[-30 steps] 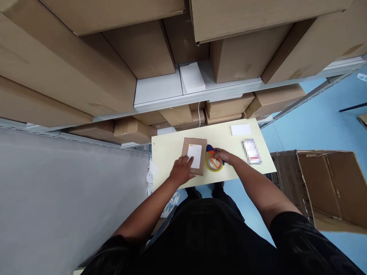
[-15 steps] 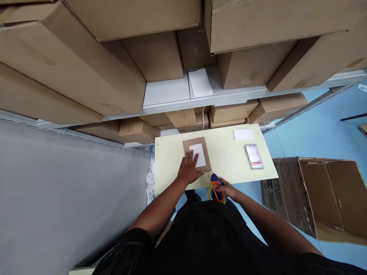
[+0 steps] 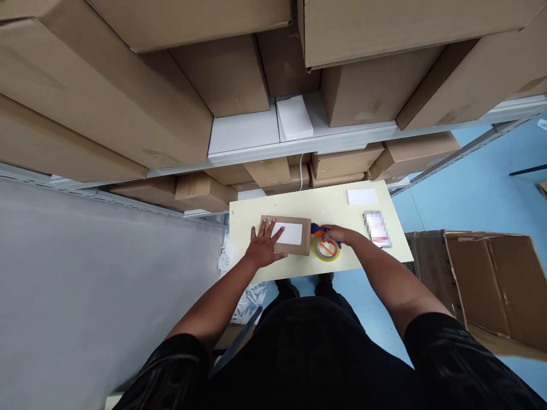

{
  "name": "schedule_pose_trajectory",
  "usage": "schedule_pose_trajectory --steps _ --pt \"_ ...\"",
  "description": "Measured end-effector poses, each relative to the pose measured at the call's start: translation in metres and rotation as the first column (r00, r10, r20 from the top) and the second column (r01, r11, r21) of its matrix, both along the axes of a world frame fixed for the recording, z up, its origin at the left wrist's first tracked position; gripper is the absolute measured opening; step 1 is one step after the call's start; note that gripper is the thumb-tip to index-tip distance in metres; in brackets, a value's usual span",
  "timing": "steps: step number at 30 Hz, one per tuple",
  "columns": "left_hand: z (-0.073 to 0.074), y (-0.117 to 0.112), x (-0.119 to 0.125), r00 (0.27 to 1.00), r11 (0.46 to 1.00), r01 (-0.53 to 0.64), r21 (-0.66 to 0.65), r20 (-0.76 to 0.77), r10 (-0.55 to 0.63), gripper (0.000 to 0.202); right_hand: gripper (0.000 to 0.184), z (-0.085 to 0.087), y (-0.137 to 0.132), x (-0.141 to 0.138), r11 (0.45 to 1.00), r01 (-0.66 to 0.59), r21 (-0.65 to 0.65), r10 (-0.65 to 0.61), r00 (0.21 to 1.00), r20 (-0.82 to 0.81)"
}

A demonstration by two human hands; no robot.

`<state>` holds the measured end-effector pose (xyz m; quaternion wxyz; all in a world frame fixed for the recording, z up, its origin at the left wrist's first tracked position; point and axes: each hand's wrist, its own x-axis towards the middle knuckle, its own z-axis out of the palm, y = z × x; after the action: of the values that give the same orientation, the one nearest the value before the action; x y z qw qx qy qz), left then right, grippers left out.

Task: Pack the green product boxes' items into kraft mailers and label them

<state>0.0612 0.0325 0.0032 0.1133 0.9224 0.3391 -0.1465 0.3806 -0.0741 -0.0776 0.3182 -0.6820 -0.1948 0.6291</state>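
Note:
A small brown cardboard box [image 3: 305, 246] with a white label [image 3: 292, 233] on top lies on the pale yellow table [image 3: 248, 208]. Spread out flat, my left hand [image 3: 264, 246] presses on the label end of the box at its left side. My right hand [image 3: 336, 234] is closed round a tape dispenser [image 3: 327, 249], blue and orange with a yellow-edged roll. Its blue head is at the right edge of the box; whether it touches the cardboard I cannot tell.
A pixelated phone-like object [image 3: 378, 229] and a white card stack [image 3: 362, 196] lie on the table's right part. Shelves [image 3: 245, 149] full of cardboard boxes rise behind it. On the floor at right stands a large open carton [image 3: 491, 285]; scraps [image 3: 252, 299] lie below left.
The box has been turned so its long side runs left to right. My left hand moved left with it, and the right hand brought the tape dispenser up from the table's front edge.

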Motion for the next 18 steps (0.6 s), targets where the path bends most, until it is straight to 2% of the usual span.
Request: schedule_pose_trajectory --steps 3,5,8,10,11,13,15,16,18 --pt "-0.01 -0.004 0.007 0.994 0.994 -0.111 0.014 0.008 0.111 0.103 0.06 0.004 0.014 0.006 0.995 -0.086 -0.045 0.087 0.996 0.009" --pt "-0.015 -0.009 0.012 0.99 0.99 -0.138 0.022 0.034 0.137 0.104 0.059 0.005 0.005 0.003 0.996 -0.085 -0.025 0.085 0.996 0.003" --pt "-0.018 -0.014 0.017 0.984 0.985 -0.17 0.024 0.061 0.168 0.104 0.06 0.005 -0.04 -0.012 0.999 0.025 0.039 -0.024 0.999 -0.031" --pt "-0.019 -0.015 0.018 0.977 0.98 -0.2 0.019 0.073 0.198 0.104 0.061 0.004 -0.08 -0.029 0.999 0.045 0.026 -0.044 0.998 -0.036" --pt "-0.021 -0.016 0.019 0.975 0.977 -0.211 0.016 0.08 0.209 0.104 0.064 0.005 -0.097 -0.038 1.0 0.012 0.001 -0.012 0.999 -0.052" --pt "-0.023 -0.016 0.019 0.973 0.978 -0.209 0.009 0.097 0.207 0.104 0.067 0.009 -0.119 -0.055 0.994 -0.11 -0.021 0.108 0.992 -0.065" --pt "-0.026 -0.015 0.019 0.976 0.982 -0.187 0.001 0.115 0.186 0.105 0.064 0.016 -0.115 -0.068 0.953 -0.296 -0.068 0.299 0.953 0.04" --pt "-0.027 -0.015 0.018 0.977 0.984 -0.176 -0.002 0.122 0.175 0.105 0.061 0.02 -0.104 -0.072 0.908 -0.402 -0.121 0.416 0.9 0.129" --pt "-0.028 -0.015 0.017 0.978 0.987 -0.163 -0.004 0.135 0.162 0.105 0.055 0.029 -0.072 -0.076 0.769 -0.58 -0.271 0.64 0.704 0.309"
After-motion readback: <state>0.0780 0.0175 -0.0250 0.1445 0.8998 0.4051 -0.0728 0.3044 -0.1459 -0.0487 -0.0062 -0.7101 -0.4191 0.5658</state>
